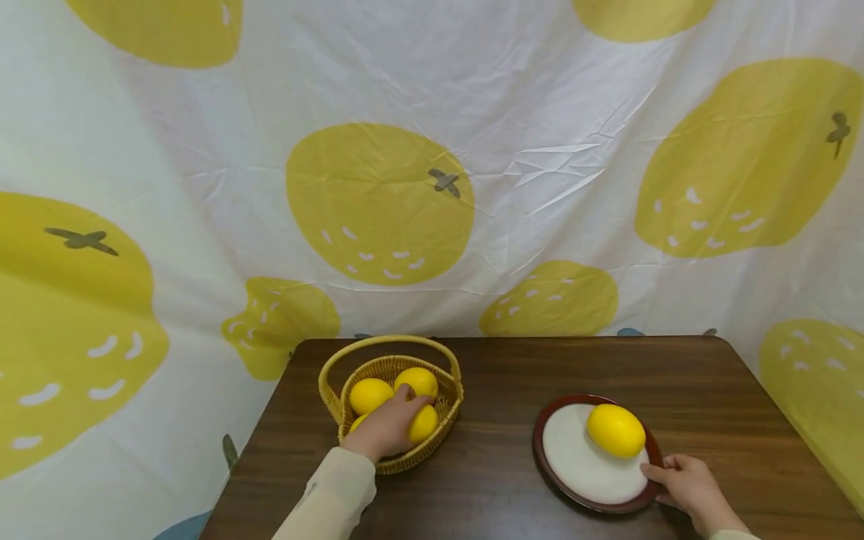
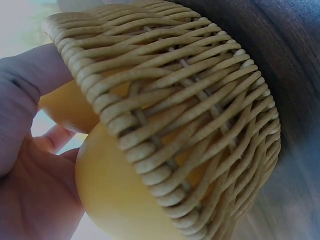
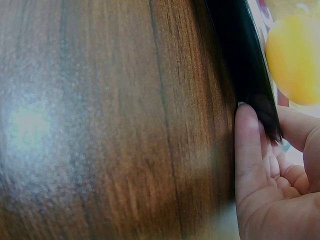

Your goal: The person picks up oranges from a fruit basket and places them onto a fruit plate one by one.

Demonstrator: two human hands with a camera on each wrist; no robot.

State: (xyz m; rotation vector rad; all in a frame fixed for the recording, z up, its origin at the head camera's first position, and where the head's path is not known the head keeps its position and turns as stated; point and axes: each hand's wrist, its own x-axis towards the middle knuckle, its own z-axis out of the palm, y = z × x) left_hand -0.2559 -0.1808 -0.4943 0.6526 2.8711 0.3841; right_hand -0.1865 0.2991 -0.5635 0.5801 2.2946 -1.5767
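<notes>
The lemon [image 1: 423, 427] by the left hand [image 1: 388, 427] is down in the basket [image 1: 405, 460], near its right side. Fingers and thumb go round it, but I cannot tell how tight they squeeze. It seems best to hug its fat middle, then bring it straight up, clear of the rim [image 2: 137, 153] and the tall handle [image 1: 391, 339] (smooth, round things like to slip). The other lemons [image 1: 370, 395] sit close by, so slow is good.

Well apart from it, the right hand [image 1: 691, 484] pinches the side of the plate [image 1: 574, 465], where one more lemon [image 1: 616, 430] lies. A light hold should keep the plate flat on the worktop [image 1: 499, 397].

The head view shows the right thumb on top; the right wrist view shows a finger tucked underneath. The left wrist view peeks under the left hand, at the thumb's side, which the head view hides. Only the head view shows the handle.
</notes>
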